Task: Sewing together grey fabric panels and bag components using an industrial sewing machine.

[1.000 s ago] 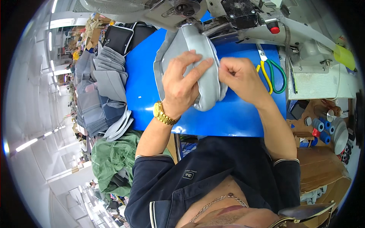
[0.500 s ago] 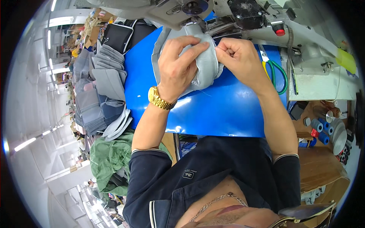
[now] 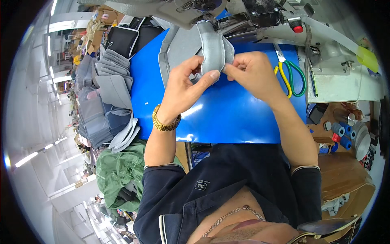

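A grey fabric piece (image 3: 213, 49) with a curved, seamed band lies under the head of a sewing machine (image 3: 183, 12). My left hand (image 3: 189, 83) grips the near left edge of the band, its thumb on top and the fingers tucked behind. On the band's right edge, my right hand (image 3: 250, 75) pinches the cloth between thumb and forefinger, other fingers curled in. The flat grey part of the fabric spreads to the left over the blue table top. The far end of the band reaches the needle area, where the needle itself is hidden.
Scissors (image 3: 290, 75) with green and yellow handles lie right of my right hand on the blue table top (image 3: 239, 122). Stacked grey fabric pieces (image 3: 113, 85) stand at the left, above a green cloth bundle (image 3: 122, 171). Thread spools (image 3: 345, 136) sit on a shelf at the right.
My left hand has come off the top of the fabric, down toward me to the band's near edge. My right hand has moved slightly nearer. The band now shows more fully.
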The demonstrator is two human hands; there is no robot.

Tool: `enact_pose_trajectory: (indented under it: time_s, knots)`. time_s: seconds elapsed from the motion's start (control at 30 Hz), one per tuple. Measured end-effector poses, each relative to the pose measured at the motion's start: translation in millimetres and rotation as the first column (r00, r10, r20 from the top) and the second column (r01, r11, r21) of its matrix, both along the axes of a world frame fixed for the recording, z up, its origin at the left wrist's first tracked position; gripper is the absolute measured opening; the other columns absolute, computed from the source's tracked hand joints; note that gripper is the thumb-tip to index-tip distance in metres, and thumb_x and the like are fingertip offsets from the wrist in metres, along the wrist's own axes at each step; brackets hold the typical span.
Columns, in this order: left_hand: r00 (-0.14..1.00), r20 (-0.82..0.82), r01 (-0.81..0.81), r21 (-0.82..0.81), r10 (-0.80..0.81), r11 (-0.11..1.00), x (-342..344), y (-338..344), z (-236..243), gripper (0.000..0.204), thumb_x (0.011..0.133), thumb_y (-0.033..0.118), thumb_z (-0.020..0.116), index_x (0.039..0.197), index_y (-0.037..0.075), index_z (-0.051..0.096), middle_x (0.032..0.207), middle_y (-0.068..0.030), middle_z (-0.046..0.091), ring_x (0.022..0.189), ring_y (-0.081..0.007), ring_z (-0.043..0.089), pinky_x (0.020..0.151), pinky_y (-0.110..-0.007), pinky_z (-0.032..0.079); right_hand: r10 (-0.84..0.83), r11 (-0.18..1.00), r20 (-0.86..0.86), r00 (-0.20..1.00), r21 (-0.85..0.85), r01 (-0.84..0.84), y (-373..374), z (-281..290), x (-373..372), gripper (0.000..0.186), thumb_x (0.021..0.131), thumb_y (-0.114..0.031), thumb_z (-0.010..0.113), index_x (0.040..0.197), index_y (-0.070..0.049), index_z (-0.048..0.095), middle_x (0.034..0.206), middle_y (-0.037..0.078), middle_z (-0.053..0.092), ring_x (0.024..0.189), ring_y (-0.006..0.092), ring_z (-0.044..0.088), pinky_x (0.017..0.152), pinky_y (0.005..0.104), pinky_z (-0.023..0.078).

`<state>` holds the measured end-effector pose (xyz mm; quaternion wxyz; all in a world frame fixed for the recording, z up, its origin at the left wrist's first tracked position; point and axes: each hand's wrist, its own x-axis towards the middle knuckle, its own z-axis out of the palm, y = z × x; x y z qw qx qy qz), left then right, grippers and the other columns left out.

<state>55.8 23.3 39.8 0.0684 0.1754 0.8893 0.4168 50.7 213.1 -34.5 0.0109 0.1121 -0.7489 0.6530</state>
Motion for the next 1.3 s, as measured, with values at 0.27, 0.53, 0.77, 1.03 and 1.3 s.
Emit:
enact_pose_trajectory:
  time_s: [0.27,0.53,0.77,1.03,1.3]
  knots:
    - [0.987,0.160,-0.049,0.144,0.026,0.988,-0.5,0.9,5.0,0.025,0.086,0.013,0.073,0.102,-0.002,0.063,0.083,-0.0005,0.061,0.077,-0.0064,0.053,0.067,-0.022,0.045,-0.245,0.967,-0.194,0.950,-0.114,0.226,-41.2,-21.8,13.2,0.016,0.078,-0.014,0.071,0.074,0.000,0.064,0.066,0.015,0.064,0.057,0.0326,0.062,0.050,0.0399,0.045]
    - [0.919,-0.393,-0.016,0.052,0.035,0.998,4.0,8.5,12.7,0.051,0.076,0.009,0.079,0.119,0.003,0.052,0.105,-0.0110,0.062,0.095,-0.0223,0.063,0.075,-0.032,0.052,-0.337,0.940,-0.397,0.854,-0.097,0.326,-38.9,-11.8,15.7,0.020,0.077,-0.011,0.071,0.067,-0.004,0.055,0.065,0.009,0.060,0.058,0.0256,0.060,0.049,0.0360,0.045]
    - [0.665,-0.694,-0.161,-0.495,-0.276,0.854,-1.5,10.2,23.3,0.042,0.075,-0.001,0.069,0.116,0.008,0.064,0.106,-0.0144,0.060,0.091,-0.0299,0.059,0.077,-0.037,0.050,-0.382,0.924,-0.263,0.886,-0.104,0.367,-48.4,-3.2,15.0,0.021,0.078,-0.015,0.072,0.067,-0.003,0.059,0.061,0.012,0.062,0.053,0.0259,0.062,0.048,0.0343,0.046]
    - [0.666,-0.625,-0.099,-0.615,-0.407,0.783,8.8,16.3,16.6,0.041,0.072,0.003,0.066,0.113,0.009,0.065,0.098,-0.0048,0.059,0.091,-0.0219,0.058,0.070,-0.031,0.053,-0.185,0.977,-0.009,0.983,-0.109,0.183,-52.4,-19.2,10.3,0.026,0.088,-0.023,0.066,0.076,0.000,0.069,0.060,0.014,0.063,0.055,0.0256,0.064,0.051,0.0348,0.046]
    - [0.686,-0.647,-0.102,-0.538,-0.333,0.836,10.1,29.5,7.0,0.040,0.071,0.001,0.065,0.110,0.010,0.066,0.096,-0.0067,0.060,0.087,-0.0240,0.058,0.069,-0.032,0.052,-0.106,0.973,0.010,0.994,-0.207,0.105,-49.0,-28.5,7.8,0.035,0.093,-0.029,0.060,0.080,0.002,0.068,0.068,0.014,0.067,0.059,0.0227,0.066,0.053,0.0336,0.047]
